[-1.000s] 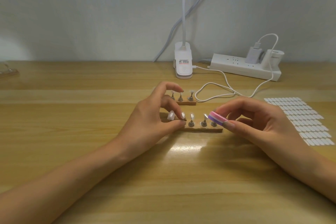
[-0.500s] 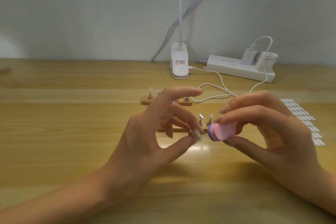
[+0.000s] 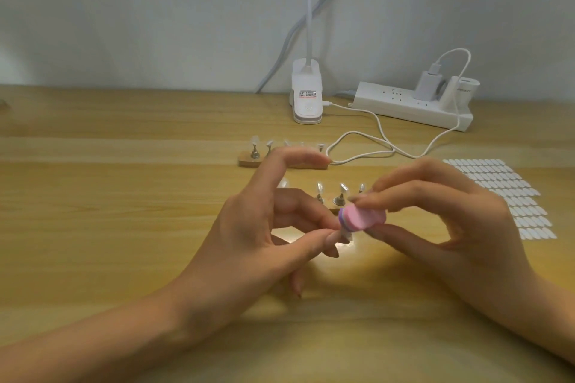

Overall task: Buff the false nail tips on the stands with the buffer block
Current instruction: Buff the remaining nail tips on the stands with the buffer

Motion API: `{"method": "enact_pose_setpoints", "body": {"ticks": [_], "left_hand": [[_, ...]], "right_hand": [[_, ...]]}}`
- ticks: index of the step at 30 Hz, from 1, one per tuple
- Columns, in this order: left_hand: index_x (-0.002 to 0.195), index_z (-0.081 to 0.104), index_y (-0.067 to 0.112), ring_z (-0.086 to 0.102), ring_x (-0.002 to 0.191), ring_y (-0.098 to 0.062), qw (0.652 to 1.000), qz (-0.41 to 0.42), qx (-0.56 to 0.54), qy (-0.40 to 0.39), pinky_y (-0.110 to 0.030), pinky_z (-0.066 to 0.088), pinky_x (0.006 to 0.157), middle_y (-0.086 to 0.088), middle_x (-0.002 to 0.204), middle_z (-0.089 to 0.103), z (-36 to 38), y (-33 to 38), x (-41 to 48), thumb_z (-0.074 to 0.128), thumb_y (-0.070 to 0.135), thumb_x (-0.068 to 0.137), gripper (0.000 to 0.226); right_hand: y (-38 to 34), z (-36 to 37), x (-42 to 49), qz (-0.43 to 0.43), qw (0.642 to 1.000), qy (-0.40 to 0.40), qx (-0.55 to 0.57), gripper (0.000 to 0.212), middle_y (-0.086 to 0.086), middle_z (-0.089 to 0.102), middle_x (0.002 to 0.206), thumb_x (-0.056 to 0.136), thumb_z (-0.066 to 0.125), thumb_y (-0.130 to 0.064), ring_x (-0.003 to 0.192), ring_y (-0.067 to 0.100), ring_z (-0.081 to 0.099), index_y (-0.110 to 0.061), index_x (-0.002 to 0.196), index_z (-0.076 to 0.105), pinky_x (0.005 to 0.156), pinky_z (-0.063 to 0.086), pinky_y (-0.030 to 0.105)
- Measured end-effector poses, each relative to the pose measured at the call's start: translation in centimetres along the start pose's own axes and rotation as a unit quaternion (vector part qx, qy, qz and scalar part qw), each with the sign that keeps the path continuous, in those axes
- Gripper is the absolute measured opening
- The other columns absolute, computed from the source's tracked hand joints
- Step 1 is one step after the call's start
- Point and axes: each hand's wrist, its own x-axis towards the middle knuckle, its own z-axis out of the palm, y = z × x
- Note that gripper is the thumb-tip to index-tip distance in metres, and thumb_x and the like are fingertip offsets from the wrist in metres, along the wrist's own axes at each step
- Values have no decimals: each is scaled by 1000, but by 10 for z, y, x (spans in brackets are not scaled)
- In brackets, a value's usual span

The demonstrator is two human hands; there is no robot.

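Note:
My right hand [image 3: 441,221] pinches a pink and purple buffer block [image 3: 362,217] between thumb and fingers, lifted above the table. My left hand [image 3: 267,227] pinches a small stand with a false nail tip [image 3: 344,235] between thumb and middle finger, its top against the block's purple edge; the index finger sticks out straight. Behind the hands a near wooden strip [image 3: 334,210] carries several nail tips on metal stands [image 3: 340,194]. A far wooden strip [image 3: 249,162] holds more tips [image 3: 255,148].
A sheet of white adhesive tabs [image 3: 510,196] lies at the right. A white clip lamp base [image 3: 306,96], a power strip [image 3: 410,104] with chargers and a looping white cable [image 3: 367,149] sit at the back of the wooden table [image 3: 109,211].
My left hand lifted one stand with its tip off the near strip and brought it toward me. My right hand raised the buffer block to meet it.

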Motion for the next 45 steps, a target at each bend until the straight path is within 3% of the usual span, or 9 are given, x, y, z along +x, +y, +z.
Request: {"method": "enact_pose_setpoints", "body": {"ticks": [12,16,19,28,32,35,39,45], "left_hand": [[116,49,29,73,73,-26,1000,7,-27,9,-25,48,39,-9,83,74,0,0,1,74,12,81,47],[109,50,29,71,69,-23,998,-9,-55,9,-26,49,41,-10,82,74,0,-1,1,77,14,78,43],[104,49,29,73,71,-26,998,-13,-62,6,-26,49,41,-13,83,74,-2,-2,2,77,15,79,40],[106,49,28,72,69,-27,999,10,-49,-1,-27,49,42,-12,82,73,0,-1,1,74,14,80,38],[105,47,26,74,72,-28,999,11,-48,-4,-27,48,41,-12,82,74,0,0,1,74,15,81,38],[105,48,28,72,69,-23,999,21,-32,-2,-26,48,42,-10,82,74,1,0,1,73,14,81,37],[106,45,27,74,74,-29,999,28,-25,-10,-26,48,41,-9,83,75,2,2,-1,72,11,83,39],[108,45,25,74,73,-29,999,19,-34,-22,-26,48,41,-10,84,75,2,1,-1,71,13,85,36]], "right_hand": [[-2,4,1,3,1000,6,27,17,0,65,102,87,70,-22,94,12,66,-22,104,70,81,54,30],[-2,4,0,-20,999,-18,16,18,-2,64,102,87,72,-20,95,9,64,-20,105,72,85,50,23],[-3,3,0,-2,1000,-3,22,19,0,64,102,88,71,-20,94,12,65,-21,107,69,82,53,28],[-4,1,-2,-27,999,-23,3,19,-1,63,101,88,70,-21,91,12,64,-18,106,72,84,49,23],[-3,1,-3,6,1000,-1,29,21,2,63,102,89,69,-21,93,16,66,-20,109,69,81,53,30],[-1,1,-3,-13,999,-20,26,20,-1,63,102,89,70,-21,93,12,64,-20,109,71,84,50,24],[1,0,-1,20,997,-9,68,22,1,63,103,88,70,-19,96,19,67,-21,110,69,81,54,32],[0,-3,-2,8,999,-4,51,21,1,63,102,88,71,-20,94,17,67,-20,109,70,82,54,32]]}}
